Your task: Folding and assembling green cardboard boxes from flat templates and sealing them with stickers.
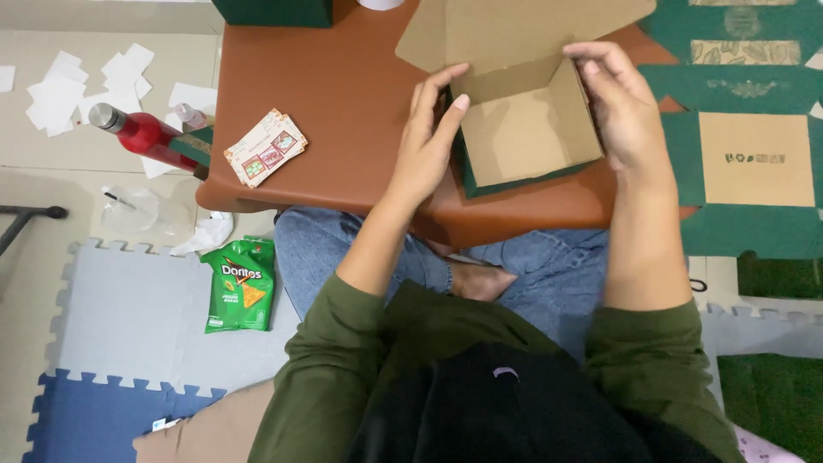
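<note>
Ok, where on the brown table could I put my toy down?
The brown table is bare between the stack of small printed cards and the left hand. The right half is crowded: both hands, with the right hand, hold the half-folded green cardboard box, beside flat green box sheets.

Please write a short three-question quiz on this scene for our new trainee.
1. True or false: both hands grip the cardboard box.
2. Which lies left of the left hand on the brown table? A) scissors B) stack of cards C) tape roll
3. What colour is the snack bag on the floor?

Key:
1. True; the right hand holds the right wall.
2. B, the stack of cards.
3. Green, the snack bag.
</note>
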